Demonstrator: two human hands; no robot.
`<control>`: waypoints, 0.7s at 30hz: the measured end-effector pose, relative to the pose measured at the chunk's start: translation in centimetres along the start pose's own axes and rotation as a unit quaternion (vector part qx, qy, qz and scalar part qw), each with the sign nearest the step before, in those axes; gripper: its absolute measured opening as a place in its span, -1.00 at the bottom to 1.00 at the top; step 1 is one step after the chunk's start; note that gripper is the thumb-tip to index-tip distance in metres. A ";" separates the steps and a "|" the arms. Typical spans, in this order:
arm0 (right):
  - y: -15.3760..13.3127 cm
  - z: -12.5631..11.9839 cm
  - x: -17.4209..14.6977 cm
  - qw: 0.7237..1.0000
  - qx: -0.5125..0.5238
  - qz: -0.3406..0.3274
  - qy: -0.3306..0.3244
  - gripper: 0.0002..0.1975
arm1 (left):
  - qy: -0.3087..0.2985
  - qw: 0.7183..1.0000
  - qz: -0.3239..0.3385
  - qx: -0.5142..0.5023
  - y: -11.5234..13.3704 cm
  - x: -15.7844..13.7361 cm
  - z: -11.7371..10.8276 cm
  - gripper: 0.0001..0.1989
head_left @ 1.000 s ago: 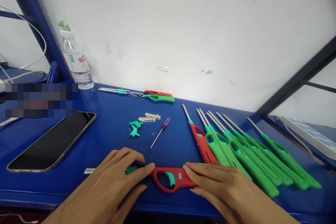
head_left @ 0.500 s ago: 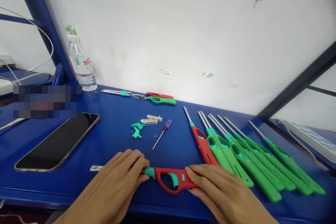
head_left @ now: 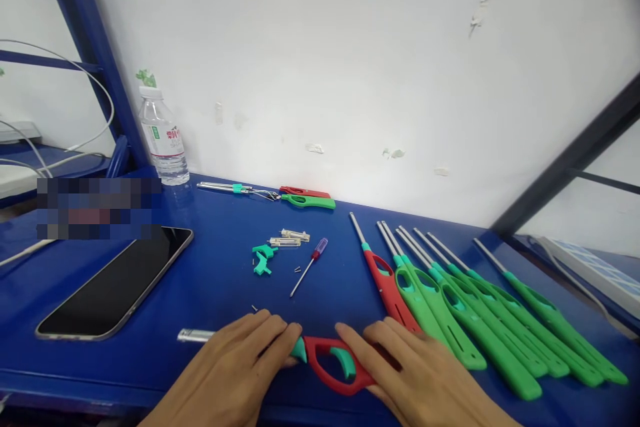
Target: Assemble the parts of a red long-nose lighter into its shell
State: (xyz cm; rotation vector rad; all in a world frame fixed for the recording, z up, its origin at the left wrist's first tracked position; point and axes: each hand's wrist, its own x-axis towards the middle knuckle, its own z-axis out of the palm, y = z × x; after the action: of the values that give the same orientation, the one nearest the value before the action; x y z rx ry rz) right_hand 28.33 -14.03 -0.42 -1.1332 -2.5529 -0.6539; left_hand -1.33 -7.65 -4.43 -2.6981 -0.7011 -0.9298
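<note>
Both hands are closed round a red lighter (head_left: pixel 329 383) with a long metal tube and a teal trigger, lying crosswise near the table's front edge. My left hand (head_left: pixel 235 363) grips the tube beside the teal collar; the tube's tip sticks out to its left. Wrapped over the red handle is my right hand (head_left: pixel 405 367), its index finger near the trigger opening. Beyond them lie a screwdriver (head_left: pixel 319 250) with a purple and red handle, small screws (head_left: pixel 298 269), teal triggers (head_left: pixel 262 259) and clear lighter inserts (head_left: pixel 289 238).
Several green lighters (head_left: pixel 500 327) and one red lighter (head_left: pixel 387 280) lie in a row at the right. A black phone (head_left: pixel 117 283) rests at the left, with a water bottle (head_left: pixel 165 140) behind it. Opened lighter parts (head_left: pixel 307 199) lie along the white wall (head_left: pixel 325 67).
My right hand has shifted along the handle toward the trigger, its fingers now more bent. The lighter has turned slightly in my grip. The whole view has tilted up a little.
</note>
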 end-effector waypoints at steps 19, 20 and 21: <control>0.7 -1.3 0.4 0.981 0.158 0.041 -0.106 -0.63 | -0.032 0.999 0.015 0.033 2.3 0.8 1.2 -0.66; 0.5 -1.3 0.7 0.980 0.165 0.040 -0.108 -0.63 | -0.044 0.998 0.012 0.034 2.5 0.9 1.4 -0.69; 0.2 -1.3 1.0 0.979 0.169 0.034 -0.105 -0.61 | -0.056 0.998 0.011 0.032 2.7 1.1 1.5 -0.72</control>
State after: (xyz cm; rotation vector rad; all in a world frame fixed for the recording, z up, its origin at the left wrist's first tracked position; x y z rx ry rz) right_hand 27.93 -13.96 1.20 -1.2132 -2.6464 -0.0787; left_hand 1.51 -9.05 -5.01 -2.7112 -0.7094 -0.7436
